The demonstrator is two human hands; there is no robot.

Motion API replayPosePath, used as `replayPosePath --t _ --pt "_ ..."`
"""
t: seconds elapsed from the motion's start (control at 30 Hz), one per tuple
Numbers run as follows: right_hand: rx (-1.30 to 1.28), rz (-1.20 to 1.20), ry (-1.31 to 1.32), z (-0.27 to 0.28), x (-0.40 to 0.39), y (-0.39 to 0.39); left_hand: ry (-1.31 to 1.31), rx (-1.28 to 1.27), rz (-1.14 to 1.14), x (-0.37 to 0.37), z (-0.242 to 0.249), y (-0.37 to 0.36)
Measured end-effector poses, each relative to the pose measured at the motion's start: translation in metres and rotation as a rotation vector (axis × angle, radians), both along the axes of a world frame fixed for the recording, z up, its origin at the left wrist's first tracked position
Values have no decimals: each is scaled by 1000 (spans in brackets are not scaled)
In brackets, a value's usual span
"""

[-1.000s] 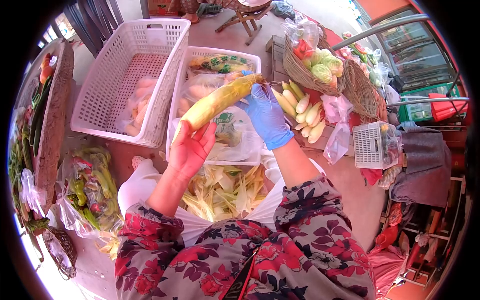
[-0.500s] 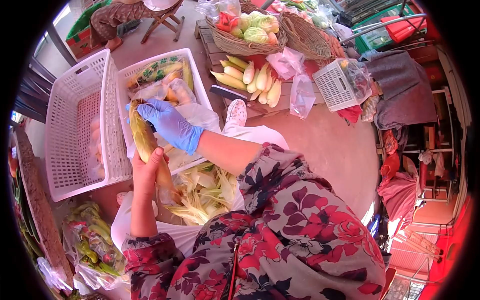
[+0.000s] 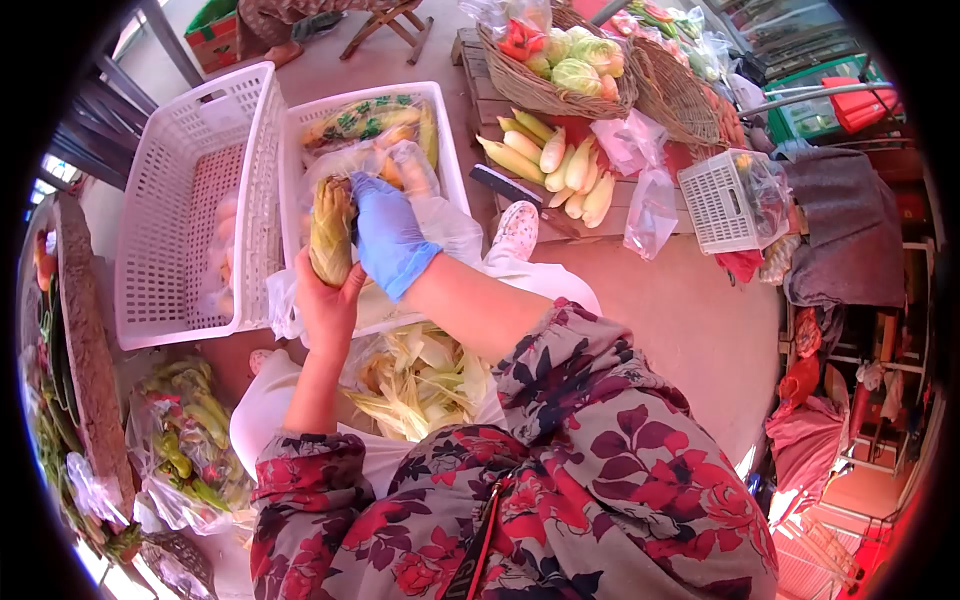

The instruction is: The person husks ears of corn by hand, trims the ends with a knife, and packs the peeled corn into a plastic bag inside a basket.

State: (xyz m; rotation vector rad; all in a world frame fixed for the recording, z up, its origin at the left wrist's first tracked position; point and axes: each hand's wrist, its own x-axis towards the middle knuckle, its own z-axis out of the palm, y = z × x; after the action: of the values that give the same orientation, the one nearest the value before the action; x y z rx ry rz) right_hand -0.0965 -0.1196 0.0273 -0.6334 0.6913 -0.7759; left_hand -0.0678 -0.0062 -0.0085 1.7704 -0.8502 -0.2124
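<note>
Cabbages [image 3: 576,77] in a wicker basket [image 3: 512,84], grey cloth [image 3: 845,225] beside a small crate [image 3: 716,208]

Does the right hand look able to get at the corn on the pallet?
Probably yes: nothing covers the corn, though the right hand is busy at the ear the left hand holds.

The single head view looks from the wearer's own head, steeply down and forward, through a very wide lens whose round picture fades to black at the edges. The floral top [image 3: 620,470] lies closest, swelling at 6 o'clock, with the sleeves reaching up toward the left hand [image 3: 328,305], the right hand [image 3: 392,238] and the corn ear [image 3: 331,232] near 10 o'clock, at close range. The folding stool [image 3: 390,28] sits farther off, toward 11 o'clock; grey cloth [image 3: 845,235] curves near 3 o'clock.
</note>
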Motion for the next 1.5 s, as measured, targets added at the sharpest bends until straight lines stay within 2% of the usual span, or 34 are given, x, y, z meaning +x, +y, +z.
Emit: replayPosePath --t 0.03,0.1,0.13,0.17,0.23,0.33,0.43,0.47,0.57,0.6,0.83,1.03,1.13,1.23,1.27,1.37,1.4,1.5 --pt "133 25 -77 -5 1 -4 229 -65 -80 0 1 0" --pt "436 34 -179 25 -4 -2 424 -257 -188 -1 0 -5" --pt "421 11 -202 13 -3 -6 446 -304 -220 -1 -3 -6" --pt "439 26 -172 18 -5 -9 612 -370 -300 -3 2 -6" --pt "356 79 -234 21 -10 -10 946 -455 -375 -7 10 -2" --pt "199 52 -95 29 -8 -4 1255 -496 -353 -11 23 1" --pt "-316 155 29 25 -10 3 1398 -457 -304 4 12 0" --pt "-304 152 109 43 -8 20 1360 -440 -263 12 13 0" --pt "-505 165 135 47 -2 33 1245 -463 -267 28 20 7" --pt "-482 234 204 52 -7 39 1230 -479 -268 33 22 10" --pt "-379 310 164 53 -19 67 1249 -496 -236 40 34 15" --pt "-254 429 -1 62 -26 53 1462 -594 -296 48 30 9" --pt "-570 372 186 62 -25 39 1453 -637 -382 51 25 11" --pt "-572 304 278 54 -18 22 1236 -556 -441 47 21 11" --pt "-599 328 353 55 -18 17 1242 -525 -485 44 20 12" --pt "-507 599 344 63 -21 7 1170 -508 -550 37 12 11" --pt "-567 585 316 62 -21 8 1111 -504 -595 38 9 13" --pt "-582 657 263 59 -22 7 1132 -414 -438 33 30 16"
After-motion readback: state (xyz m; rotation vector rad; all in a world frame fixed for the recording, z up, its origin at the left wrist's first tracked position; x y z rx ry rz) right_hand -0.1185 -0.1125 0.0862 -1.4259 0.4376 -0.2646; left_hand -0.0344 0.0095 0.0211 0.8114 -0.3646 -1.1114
